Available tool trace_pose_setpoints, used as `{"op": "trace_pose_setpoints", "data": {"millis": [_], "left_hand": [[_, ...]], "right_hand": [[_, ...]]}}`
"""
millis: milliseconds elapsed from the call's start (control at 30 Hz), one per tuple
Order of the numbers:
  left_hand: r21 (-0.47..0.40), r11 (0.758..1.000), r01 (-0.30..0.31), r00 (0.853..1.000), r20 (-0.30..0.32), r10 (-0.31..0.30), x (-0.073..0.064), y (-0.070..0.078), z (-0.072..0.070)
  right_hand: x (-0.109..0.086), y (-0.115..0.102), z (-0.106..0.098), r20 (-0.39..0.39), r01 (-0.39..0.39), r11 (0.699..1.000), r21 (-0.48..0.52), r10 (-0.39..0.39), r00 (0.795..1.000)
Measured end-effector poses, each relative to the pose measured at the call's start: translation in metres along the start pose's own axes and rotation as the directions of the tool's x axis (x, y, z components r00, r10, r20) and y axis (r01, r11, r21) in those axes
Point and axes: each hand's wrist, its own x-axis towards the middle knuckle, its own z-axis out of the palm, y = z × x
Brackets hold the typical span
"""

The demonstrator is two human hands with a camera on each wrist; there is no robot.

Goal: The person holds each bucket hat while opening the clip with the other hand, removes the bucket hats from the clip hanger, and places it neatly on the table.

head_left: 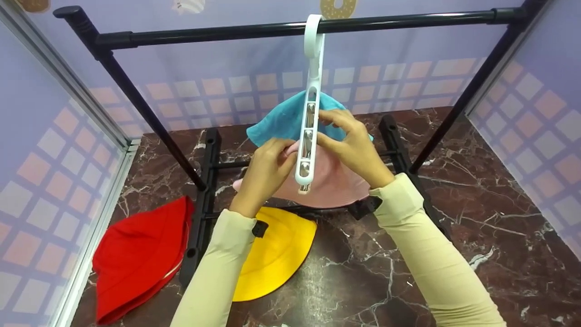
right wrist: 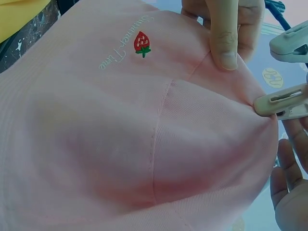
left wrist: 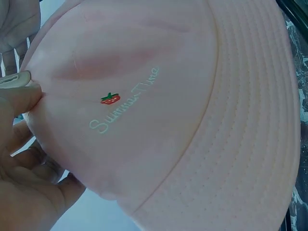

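Note:
A pink bucket hat (head_left: 324, 179) with a strawberry and lettering hangs from a white clip hanger (head_left: 305, 156). In the right wrist view, a clip (right wrist: 272, 103) bites the top of its crown. My left hand (head_left: 268, 165) pinches the crown just beside that clip; its thumb lies on the cloth (right wrist: 226, 48). On the other side, my right hand (head_left: 352, 143) is close to the hanger with fingers loosely bent and spread, holding nothing visible. A blue bucket hat (head_left: 277, 120) is behind the pink one, partly hidden by hands and hanger.
The hanger hooks over the black rack's top bar (head_left: 218, 34). A yellow hat (head_left: 277, 254) lies below, partly under my left sleeve. At left, a red hat (head_left: 140, 254) lies beside the rack's foot (head_left: 199, 222). Patterned walls stand behind and on both sides.

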Motion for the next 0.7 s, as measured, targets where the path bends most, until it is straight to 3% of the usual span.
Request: {"op": "trace_pose_setpoints", "data": {"millis": [700], "left_hand": [[-0.009,0.999,-0.036,0.998,-0.059,0.036,0.0029,0.0004,0.0041]], "right_hand": [[0.0034,-0.0012,-0.0039,-0.011,0.051,0.998,-0.041,-0.052,0.999]]}}
